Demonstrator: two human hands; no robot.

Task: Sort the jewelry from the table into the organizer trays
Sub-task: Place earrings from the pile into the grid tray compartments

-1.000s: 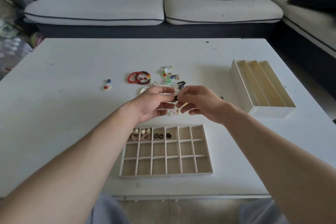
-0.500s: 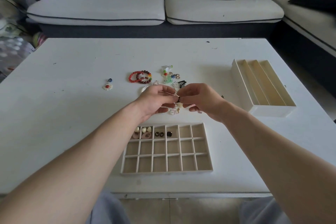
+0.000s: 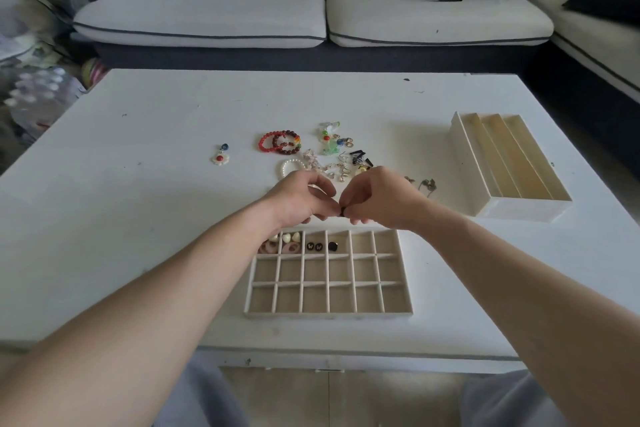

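My left hand (image 3: 304, 198) and my right hand (image 3: 377, 199) meet fingertip to fingertip just above the far edge of the gridded organizer tray (image 3: 329, 314). Between them they pinch a small dark earring (image 3: 343, 211). The tray's far row holds pink ovals, cream hearts, two black round studs (image 3: 314, 246) and one black stud (image 3: 333, 246). Behind my hands lies the loose jewelry pile (image 3: 343, 156), with red and dark bead bracelets (image 3: 280, 142), a pearl bracelet (image 3: 289, 166) and a flower pendant (image 3: 221, 158).
A long-slotted cream tray (image 3: 554, 199) stands at the right of the white table (image 3: 138, 218). Two small dark pieces (image 3: 427, 184) lie beside my right hand. A sofa (image 3: 311, 17) with a black bag runs along the far side.
Both hands have come nearer to me, from over the pile to the tray's far edge, still joined on the small dark piece.
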